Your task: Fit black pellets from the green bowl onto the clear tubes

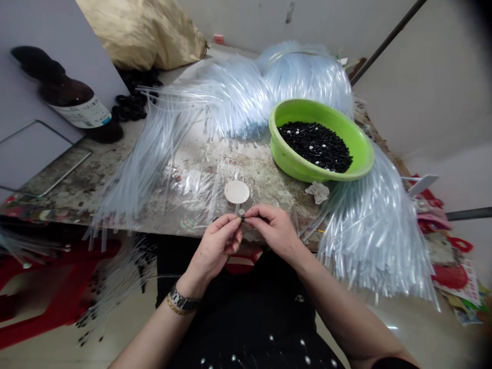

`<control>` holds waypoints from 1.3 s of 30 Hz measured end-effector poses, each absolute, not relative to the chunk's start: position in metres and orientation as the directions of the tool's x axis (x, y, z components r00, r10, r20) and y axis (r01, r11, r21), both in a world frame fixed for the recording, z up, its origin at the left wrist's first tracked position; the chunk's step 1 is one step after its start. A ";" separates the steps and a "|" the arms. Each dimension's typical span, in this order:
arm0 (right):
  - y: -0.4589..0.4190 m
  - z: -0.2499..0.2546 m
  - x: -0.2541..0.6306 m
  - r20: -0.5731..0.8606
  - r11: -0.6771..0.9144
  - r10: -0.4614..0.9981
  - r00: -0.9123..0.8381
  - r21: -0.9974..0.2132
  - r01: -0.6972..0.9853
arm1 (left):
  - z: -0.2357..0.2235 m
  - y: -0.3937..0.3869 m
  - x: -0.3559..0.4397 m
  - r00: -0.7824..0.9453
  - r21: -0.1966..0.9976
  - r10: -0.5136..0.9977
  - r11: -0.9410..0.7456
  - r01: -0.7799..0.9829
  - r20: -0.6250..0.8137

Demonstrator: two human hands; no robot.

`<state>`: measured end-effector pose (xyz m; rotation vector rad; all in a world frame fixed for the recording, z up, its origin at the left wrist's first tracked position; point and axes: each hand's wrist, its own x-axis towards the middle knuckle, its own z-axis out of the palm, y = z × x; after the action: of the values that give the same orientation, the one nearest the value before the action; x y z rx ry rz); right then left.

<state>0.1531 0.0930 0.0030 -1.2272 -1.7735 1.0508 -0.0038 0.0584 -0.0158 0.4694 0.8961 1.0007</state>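
Both my hands meet at the near table edge. My left hand [217, 241] and my right hand [271, 228] have fingertips pinched together on one small black piece [243, 219], held between them just above the edge; too small to tell more of it. A watch and a bracelet sit on my left wrist.

Count: one green bowl [292, 159], right of centre, filled with small black pieces, far too many to count, with a few white specks among them. One round pale disc [237, 191] lies flat just beyond my fingers. One crumpled scrap [318, 192] lies at the bowl's foot. One brown bottle [73, 100] lies on its side at far left. One tan sack [142, 31] sits at the back.

Clear tubes in four heaps: left [154, 148], back centre [238, 97], back right [311, 72], and right [376, 225], this last spilling over the table edge.

Open room: only a stained strip of tabletop [265, 179] between disc and bowl.
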 end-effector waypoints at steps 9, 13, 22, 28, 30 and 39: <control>0.110 0.005 0.163 0.311 0.436 0.896 -0.317 -0.755 0.489 | -0.017 0.058 -0.006 0.148 0.791 0.898 0.436 -0.429 -0.415; 0.129 0.009 0.167 0.366 0.518 0.855 -0.367 -0.638 0.570 | -0.019 0.057 -0.011 0.109 0.817 0.906 0.417 -0.399 -0.409; 0.156 0.008 0.160 0.168 0.606 0.794 -0.584 -0.163 0.778 | -0.019 0.057 -0.014 0.091 0.822 0.898 0.431 -0.371 -0.430; 0.161 0.012 0.155 0.090 0.629 0.772 -0.629 0.029 0.777 | -0.020 0.057 -0.016 0.075 0.830 0.896 0.435 -0.350 -0.438; 0.162 0.014 0.153 0.079 0.633 0.768 -0.635 0.053 0.772 | -0.020 0.057 -0.017 0.074 0.829 0.896 0.433 -0.353 -0.437; 0.161 0.021 0.143 0.011 0.651 0.756 -0.654 0.094 0.753 | -0.023 0.056 -0.018 0.082 0.827 0.898 0.430 -0.361 -0.432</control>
<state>0.1432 0.1608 0.0208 -1.3174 -2.8805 -0.1433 -0.0176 0.0556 -0.0230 0.6056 1.1148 1.0315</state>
